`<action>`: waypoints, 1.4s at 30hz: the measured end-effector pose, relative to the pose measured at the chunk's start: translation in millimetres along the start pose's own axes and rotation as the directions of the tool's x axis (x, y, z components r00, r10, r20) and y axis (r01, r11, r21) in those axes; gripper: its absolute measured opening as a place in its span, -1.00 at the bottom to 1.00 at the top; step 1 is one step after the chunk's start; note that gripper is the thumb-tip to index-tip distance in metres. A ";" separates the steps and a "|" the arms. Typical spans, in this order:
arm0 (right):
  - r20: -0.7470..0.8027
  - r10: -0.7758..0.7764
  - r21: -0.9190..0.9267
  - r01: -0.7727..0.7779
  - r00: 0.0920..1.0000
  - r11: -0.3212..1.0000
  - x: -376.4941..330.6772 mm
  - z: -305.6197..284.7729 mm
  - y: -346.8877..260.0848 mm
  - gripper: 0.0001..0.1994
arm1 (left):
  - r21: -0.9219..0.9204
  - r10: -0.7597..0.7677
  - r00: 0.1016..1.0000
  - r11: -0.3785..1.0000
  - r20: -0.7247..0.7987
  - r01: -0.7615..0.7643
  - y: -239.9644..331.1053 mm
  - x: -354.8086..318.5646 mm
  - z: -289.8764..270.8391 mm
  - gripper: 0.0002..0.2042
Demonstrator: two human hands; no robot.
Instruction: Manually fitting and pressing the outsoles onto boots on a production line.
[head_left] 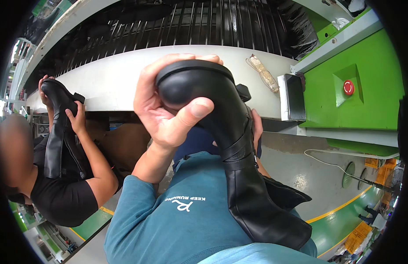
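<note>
A black leather boot [239,169] is held up in front of my chest, its toe at the upper left and its open shaft hanging toward my lap. My left hand [162,108] wraps round the toe, thumb on the upper and fingertips over the sole edge. Behind the ankle, my right hand [256,130] grips the far side; most of it is hidden by the boot. A strap crosses the ankle, and a zip pull shows at the side. The shaft is partly unzipped, with a flap spread to the right.
A white ledge [111,86] runs before me along a roller conveyor [191,24]. On it lie a tape-wrapped tool [262,72] and a dark phone-like box [293,97]. Right is a green panel [366,105] with a red stop button [348,88]. At left a co-worker [67,193] holds another black boot [59,119].
</note>
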State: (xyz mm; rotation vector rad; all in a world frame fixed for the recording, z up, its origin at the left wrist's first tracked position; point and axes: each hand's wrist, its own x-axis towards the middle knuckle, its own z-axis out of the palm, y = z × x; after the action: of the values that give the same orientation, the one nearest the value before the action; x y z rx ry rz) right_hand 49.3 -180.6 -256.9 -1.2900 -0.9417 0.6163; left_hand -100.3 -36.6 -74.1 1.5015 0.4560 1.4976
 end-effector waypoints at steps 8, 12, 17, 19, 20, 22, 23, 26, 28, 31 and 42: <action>-0.066 -0.422 -0.303 0.385 0.904 0.872 58.0 -47.3 -37.1 -0.33 | -0.241 -0.218 0.951 0.932 0.220 0.269 -4.9 -0.2 -15.8 -0.35; 0.114 -0.589 -0.312 0.592 0.800 0.744 93.6 -86.8 -71.6 -0.50 | 0.106 -0.294 0.861 0.956 0.415 0.275 -9.8 -0.1 -41.7 -0.36; 0.215 -0.606 -0.292 0.643 0.765 0.708 104.1 -96.5 -89.1 -0.54 | 0.300 -0.316 0.810 0.936 0.493 0.183 -13.5 -1.4 -39.6 -0.33; 0.214 -0.595 -0.271 0.633 0.774 0.725 103.5 -96.7 -89.8 -0.55 | 0.269 -0.374 0.807 0.923 0.457 0.275 -21.6 -9.7 -37.1 -0.33; 0.208 -0.589 -0.266 0.625 0.781 0.734 102.8 -96.6 -88.9 -0.55 | 0.270 -0.354 0.816 0.929 0.458 0.252 -23.0 -13.5 -36.3 -0.35; 0.201 -0.574 -0.253 0.608 0.794 0.753 100.6 -96.1 -86.1 -0.55 | 0.248 -0.357 0.818 0.931 0.451 0.269 -23.5 -17.8 -35.7 -0.36; 0.203 -0.570 -0.257 0.605 0.796 0.753 100.1 -95.7 -84.5 -0.55 | 0.236 -0.359 0.820 0.931 0.446 0.280 -24.0 -20.3 -36.3 -0.36; 0.211 -0.552 -0.267 0.591 0.807 0.761 101.9 -98.0 -82.3 -0.57 | 0.212 -0.344 0.829 0.937 0.440 0.276 -29.7 -23.3 -38.1 -0.37; 0.220 -0.535 -0.254 0.577 0.816 0.776 105.0 -103.3 -81.6 -0.59 | 0.205 -0.391 0.811 0.920 0.435 0.334 -31.4 -23.4 -38.0 -0.32; 0.244 -0.532 -0.183 0.577 0.811 0.796 113.8 -104.1 -86.4 -0.61 | 0.196 -0.397 0.813 0.918 0.426 0.345 -32.7 -22.5 -37.5 -0.31; 0.362 -0.238 -0.282 0.349 0.901 0.894 147.1 -124.3 -72.0 -0.43 | 0.079 -0.426 0.778 0.893 0.461 0.443 -44.1 -8.2 -37.7 -0.12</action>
State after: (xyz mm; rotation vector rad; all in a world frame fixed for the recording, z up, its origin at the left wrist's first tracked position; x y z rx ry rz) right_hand 221.7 -137.9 -153.2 -1.3313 -1.5391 0.4358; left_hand -121.4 -8.4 -120.9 1.5369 0.4422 0.7399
